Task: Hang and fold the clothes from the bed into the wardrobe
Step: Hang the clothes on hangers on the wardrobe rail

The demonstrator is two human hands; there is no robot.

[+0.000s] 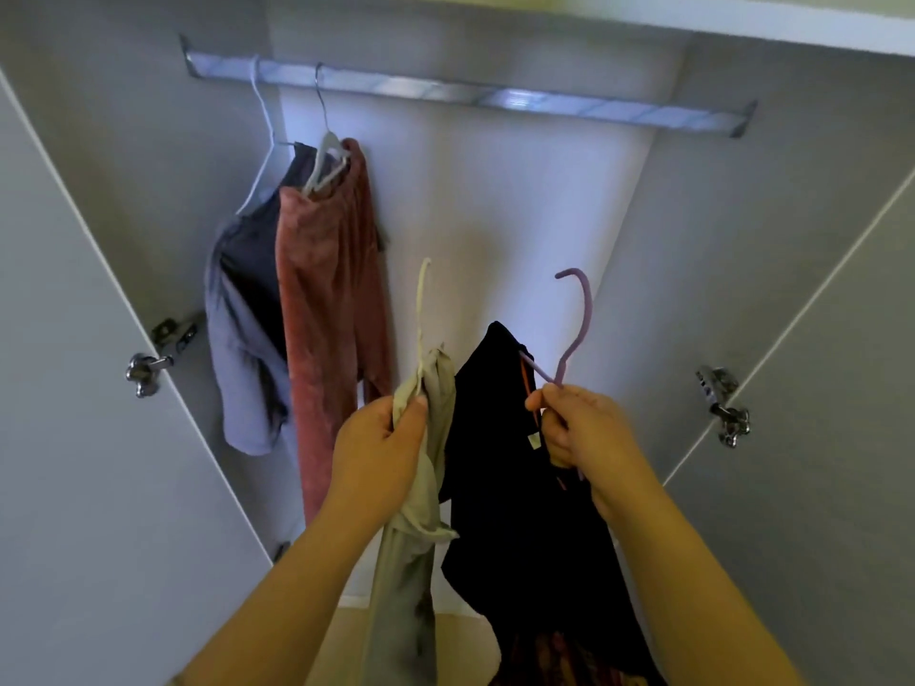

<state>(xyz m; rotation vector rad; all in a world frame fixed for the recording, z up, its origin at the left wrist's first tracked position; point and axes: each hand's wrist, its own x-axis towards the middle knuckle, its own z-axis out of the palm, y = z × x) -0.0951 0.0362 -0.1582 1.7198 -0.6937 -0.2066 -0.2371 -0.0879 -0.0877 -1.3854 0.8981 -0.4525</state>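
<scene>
I stand in front of the open wardrobe, looking up at its metal rail point(495, 99). My left hand point(381, 453) grips a beige garment point(416, 537) bunched on a cream hanger point(422, 309), whose hook points up. My right hand point(579, 433) grips the neck of a purple hanger point(577, 329) that carries a black garment point(500, 467). Both hooks are well below the rail. At the rail's left end hang a grey-blue garment point(242, 349) on a white hanger and a pink garment point(331, 309) on a grey hanger.
The two wardrobe doors stand open, the left door point(74, 438) and the right door point(817, 438), with metal hinges point(723, 403) on the side walls. A shelf point(693, 17) sits above the rail. The rail right of the pink garment carries nothing.
</scene>
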